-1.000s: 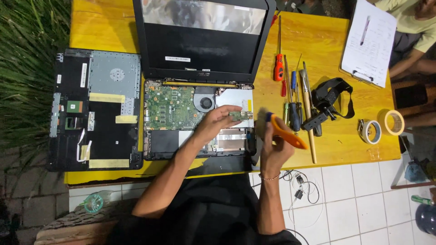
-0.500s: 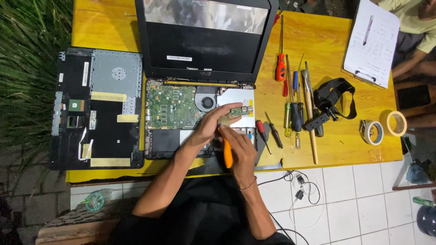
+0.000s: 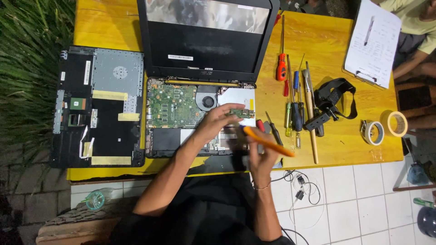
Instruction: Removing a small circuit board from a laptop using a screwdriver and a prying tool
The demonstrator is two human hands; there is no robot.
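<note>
Opened laptop (image 3: 200, 113) lies on the yellow table (image 3: 327, 36), bottom cover off, green mainboard (image 3: 172, 105) and round fan (image 3: 208, 100) exposed. Left hand (image 3: 217, 123) rests over the right half of the chassis, fingers pinching a small green circuit board (image 3: 241, 113) that sits just above the silver plate there; grip reads as closed on the board's edge. Right hand (image 3: 263, 152) is closed around an orange-handled screwdriver (image 3: 268, 141), which now lies nearly level, slanting down to the right across the laptop's front corner. Change from half a second ago: the tool then stood almost upright, close under the left hand; a second ago it was held off to the right, near the row of tools. So the screwdriver has come in toward the small board and is being turned in the hand, blurred with motion; whether the tip touches a screw I cannot tell. Judgement: the work is at the small board, either loosening or fastening it, not finished. The removed keyboard cover (image 3: 97, 106) with its yellow tape strips lies to the left. A row of spare screwdrivers (image 3: 295, 109) lies to the right, tape rolls (image 3: 383, 128) beyond. Another person's arm shows by a clipboard (image 3: 372, 43) at top right.
</note>
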